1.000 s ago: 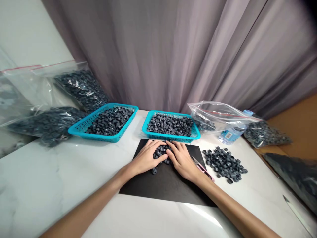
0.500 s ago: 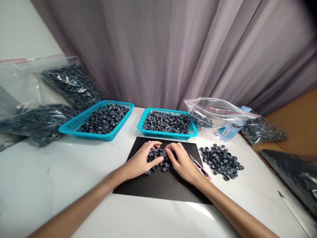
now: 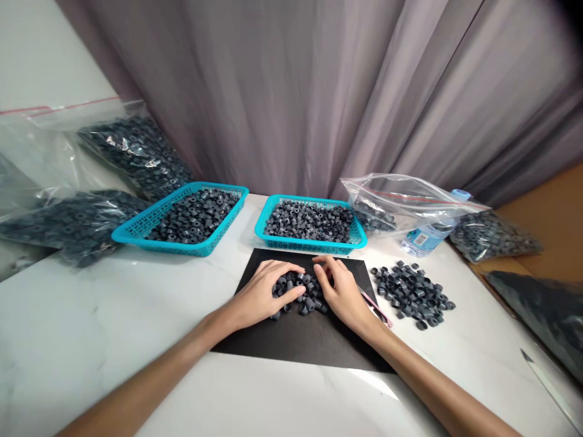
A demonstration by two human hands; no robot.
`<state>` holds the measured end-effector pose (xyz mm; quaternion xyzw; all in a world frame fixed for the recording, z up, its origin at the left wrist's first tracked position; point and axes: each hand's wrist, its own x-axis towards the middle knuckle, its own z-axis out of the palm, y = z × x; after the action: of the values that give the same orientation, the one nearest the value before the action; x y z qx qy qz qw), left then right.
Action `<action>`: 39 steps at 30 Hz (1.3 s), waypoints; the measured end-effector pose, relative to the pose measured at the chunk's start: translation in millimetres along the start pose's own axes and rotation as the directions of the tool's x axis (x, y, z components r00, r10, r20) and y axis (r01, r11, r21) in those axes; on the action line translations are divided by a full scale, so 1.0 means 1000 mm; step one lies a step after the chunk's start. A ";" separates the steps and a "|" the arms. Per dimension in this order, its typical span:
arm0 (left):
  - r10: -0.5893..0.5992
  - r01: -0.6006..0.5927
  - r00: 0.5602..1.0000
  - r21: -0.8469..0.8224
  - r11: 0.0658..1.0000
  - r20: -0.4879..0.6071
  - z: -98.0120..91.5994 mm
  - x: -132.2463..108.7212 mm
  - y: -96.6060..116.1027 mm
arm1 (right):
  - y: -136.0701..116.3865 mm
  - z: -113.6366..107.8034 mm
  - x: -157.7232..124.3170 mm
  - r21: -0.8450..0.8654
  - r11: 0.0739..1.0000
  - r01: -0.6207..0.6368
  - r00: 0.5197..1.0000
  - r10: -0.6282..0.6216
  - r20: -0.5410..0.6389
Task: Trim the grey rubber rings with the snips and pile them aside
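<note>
A pile of small dark grey plastic rings (image 3: pixel 310 298) lies on a black mat (image 3: pixel 291 346). My left hand (image 3: pixel 264 291) curves around the pile's left side, thumb and fingers apart, touching some pieces and gripping none that I can see. On the right side, my right hand (image 3: pixel 339 288) rests with bent, slightly parted fingers over the pile's far right edge, and nothing shows between them. Pink-handled snips (image 3: pixel 380 312) lie beside my right wrist, partly hidden by it.
Two blue baskets (image 3: pixel 212 249) (image 3: pixel 314 246) of similar rings stand behind the mat. Loose rings (image 3: pixel 414 294) lie to the right, near a water bottle (image 3: pixel 423 237). Filled plastic bags (image 3: pixel 136 152) (image 3: pixel 494 233) stand at both sides. A pointed blade (image 3: pixel 546 382) lies at right front.
My right hand has lifted its fingertips away from the pile's middle, towards the upper right. My left hand stays around the pile. The view has shifted slightly.
</note>
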<state>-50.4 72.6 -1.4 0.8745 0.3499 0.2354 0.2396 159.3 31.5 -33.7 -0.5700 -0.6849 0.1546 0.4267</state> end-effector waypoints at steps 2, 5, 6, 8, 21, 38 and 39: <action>-0.013 0.013 1.000 -0.017 1.000 0.000 0.000 -0.001 0.000 | -0.001 -0.001 0.000 -0.016 1.000 0.006 1.000 -0.006 0.024; -0.026 0.026 1.000 -0.027 0.999 0.002 0.000 -0.001 0.001 | -0.003 -0.003 0.001 -0.019 0.999 0.028 0.998 -0.027 0.049; -0.030 0.030 1.000 -0.027 0.999 0.004 0.000 -0.001 0.001 | -0.004 -0.003 0.002 -0.015 0.999 0.033 0.998 -0.032 0.052; -0.036 0.036 0.999 -0.026 0.999 0.005 0.000 -0.001 0.003 | -0.004 -0.004 0.002 -0.004 0.999 0.037 0.998 -0.037 0.051; -0.014 0.011 0.999 -0.092 0.996 -0.031 0.000 0.002 0.006 | -0.009 -0.007 0.000 0.063 0.995 0.071 0.991 -0.077 0.106; 0.155 -0.138 0.984 0.169 0.976 -0.090 0.004 -0.004 0.014 | -0.007 -0.007 -0.001 0.251 0.966 0.055 0.995 -0.073 0.066; 0.162 -0.143 0.982 0.181 0.973 -0.094 0.006 -0.005 0.014 | -0.008 -0.007 -0.001 0.257 0.965 0.056 0.994 -0.078 0.077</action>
<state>-42.8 58.5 1.5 0.9022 0.3134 0.2689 0.1244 159.8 26.0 -24.6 -0.4798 -0.6963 0.2512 0.4711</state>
